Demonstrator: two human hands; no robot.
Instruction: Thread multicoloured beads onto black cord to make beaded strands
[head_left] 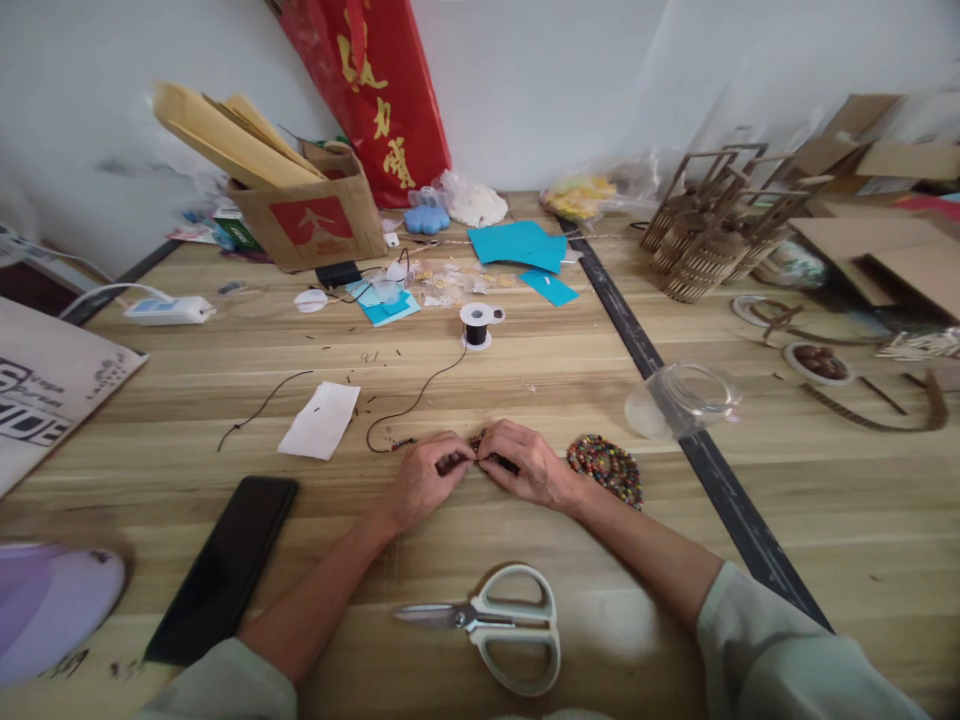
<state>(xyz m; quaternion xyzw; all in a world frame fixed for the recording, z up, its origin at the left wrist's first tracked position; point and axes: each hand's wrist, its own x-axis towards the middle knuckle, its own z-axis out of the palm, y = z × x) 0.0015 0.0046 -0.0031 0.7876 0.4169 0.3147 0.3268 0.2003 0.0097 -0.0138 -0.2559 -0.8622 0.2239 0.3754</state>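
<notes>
My left hand (pixel 424 478) and my right hand (pixel 525 462) meet at the middle of the wooden table (pixel 525 380), fingers pinched together. Between them they hold a short strand of small dark beads (pixel 480 455) on a black cord (pixel 409 405). That cord runs back to a small spool (pixel 477 325) standing farther away. A round pile of mixed coloured beads (pixel 606 468) lies just right of my right hand. White-handled scissors (pixel 502 620) lie closed near the front edge, between my forearms.
A black phone (pixel 225 565) lies front left, a white paper scrap (pixel 321 420) beyond it. A clear plastic jar (pixel 679 400) lies on its side at right. Cardboard box (pixel 315 215), teal paper (pixel 521 245), wooden laser-cut pieces (pixel 712 235) and a power strip (pixel 169 310) crowd the back.
</notes>
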